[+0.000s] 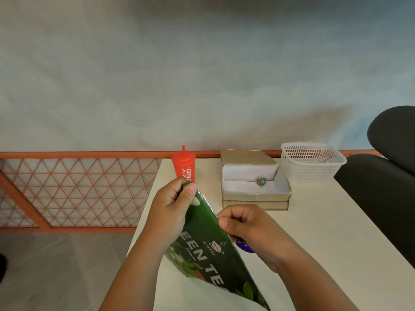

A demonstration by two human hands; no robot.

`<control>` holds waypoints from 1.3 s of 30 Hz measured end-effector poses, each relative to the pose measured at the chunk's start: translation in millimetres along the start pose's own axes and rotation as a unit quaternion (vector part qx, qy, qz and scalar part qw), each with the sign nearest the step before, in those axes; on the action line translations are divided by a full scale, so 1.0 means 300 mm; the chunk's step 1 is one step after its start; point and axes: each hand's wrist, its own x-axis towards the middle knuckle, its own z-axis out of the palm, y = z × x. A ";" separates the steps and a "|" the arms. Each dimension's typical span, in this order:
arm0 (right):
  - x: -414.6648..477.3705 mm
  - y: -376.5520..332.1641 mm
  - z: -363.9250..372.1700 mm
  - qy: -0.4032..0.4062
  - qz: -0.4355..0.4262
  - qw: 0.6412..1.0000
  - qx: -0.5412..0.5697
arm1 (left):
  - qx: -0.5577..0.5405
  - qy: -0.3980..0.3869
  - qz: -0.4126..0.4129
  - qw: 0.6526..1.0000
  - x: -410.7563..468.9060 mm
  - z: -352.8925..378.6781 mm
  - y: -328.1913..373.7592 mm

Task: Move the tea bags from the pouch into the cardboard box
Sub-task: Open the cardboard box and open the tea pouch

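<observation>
Two grips are sharing one load: your left grip [173,205] is pinching the top corner of the glossy dark-green foil tea pouch [208,243] between thumb and curled fingers, while your right grip [249,227] is pinching the same top edge further along, fingers curled over it. You are holding the pouch tilted over the near part of the pale cream desk [325,221], just short of the open, white-lined brown cardboard box [256,196]. The box is sitting toward the far edge, between the red plastic lidded cup with a straw [184,167] and the white plastic mesh basket [312,162]. The pouch is looking like thin, slick film, so it is probably going to feel light, flex and crinkle, and slide if you are holding it flat. The stiffer top seam, where you are gripping now, is likely the safest hold, one side of the mouth in each grip. The tea bags inside are presumably light, soft and easy to tear, so a gentle pinch should be serving you best. No tea bag is showing. A sliver of silvery lining is peeking out near the top, yet whether the mouth is open is unclear. The pouch's lower end is running off the bottom edge. A small greenish round object [261,181] in the box is too small to identify, and a purple thing [246,246] under your right grip is mostly hiding.
</observation>
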 end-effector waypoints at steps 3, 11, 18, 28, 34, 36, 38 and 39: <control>-0.005 0.010 -0.001 -0.003 0.010 1.000 -0.002 | -0.020 0.015 -0.014 1.000 0.002 -0.009 -0.008; -0.015 0.034 -0.001 -0.019 0.040 0.999 -0.018 | -0.035 0.046 -0.039 0.998 0.011 -0.037 -0.013; -0.018 0.031 0.013 -0.022 0.019 0.999 -0.021 | -0.056 0.045 -0.047 0.996 0.005 -0.034 -0.008; -0.017 0.019 0.007 -0.009 -0.014 0.998 -0.058 | -0.026 0.023 -0.045 0.998 -0.013 -0.024 -0.001; -0.035 0.023 -0.004 -0.035 0.001 0.997 -0.074 | -0.034 0.038 -0.056 0.997 -0.012 -0.028 0.009; -0.040 0.024 -0.007 -0.032 0.006 0.996 -0.078 | -0.027 0.040 -0.057 0.997 -0.012 -0.029 0.010; -0.044 0.023 -0.011 -0.031 0.011 0.996 -0.078 | -0.021 0.044 -0.060 0.997 -0.011 -0.028 0.012; -0.046 0.023 -0.013 -0.032 0.013 0.996 -0.076 | -0.017 0.045 -0.062 0.997 -0.011 -0.028 0.013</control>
